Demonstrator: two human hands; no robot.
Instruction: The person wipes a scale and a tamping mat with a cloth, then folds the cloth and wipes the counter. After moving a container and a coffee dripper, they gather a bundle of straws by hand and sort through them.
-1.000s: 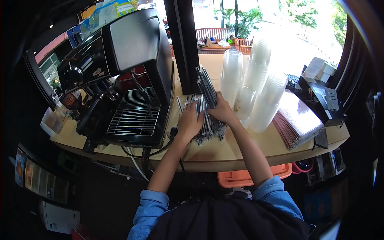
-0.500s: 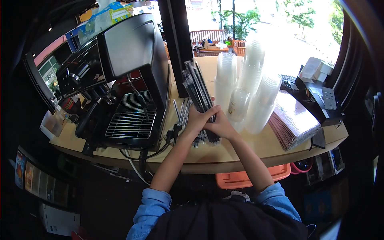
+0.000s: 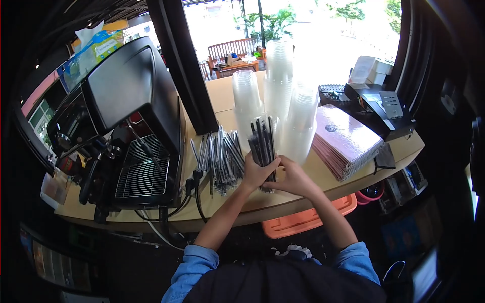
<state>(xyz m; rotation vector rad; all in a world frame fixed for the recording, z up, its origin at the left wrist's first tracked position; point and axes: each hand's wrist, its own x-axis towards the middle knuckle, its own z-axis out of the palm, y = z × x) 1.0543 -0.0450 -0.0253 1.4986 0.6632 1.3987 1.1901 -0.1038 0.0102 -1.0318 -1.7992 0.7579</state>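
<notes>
A bundle of wrapped black straws [image 3: 261,144] stands nearly upright above the counter's front part. My left hand [image 3: 256,172] is closed around its lower left side. My right hand [image 3: 293,178] is at its lower right, thumb and fingers curved round the bundle's base; its exact contact is partly hidden. Left of my hands a larger pile of wrapped straws [image 3: 226,161] lies on the wooden counter [image 3: 242,204]. Stacks of clear plastic cups [image 3: 302,118] rise just behind the bundle.
A black espresso machine [image 3: 136,126] fills the left side, with cables [image 3: 197,194] at its front corner. To the right lie stacked spiral notebooks [image 3: 348,139] and a black box [image 3: 384,113]. An orange lid [image 3: 308,217] shows below the counter edge.
The view has turned right. The bundle is now lower, shorter in view and more upright between my hands. The straw pile on the counter shows more fully, to the left of my hands.
</notes>
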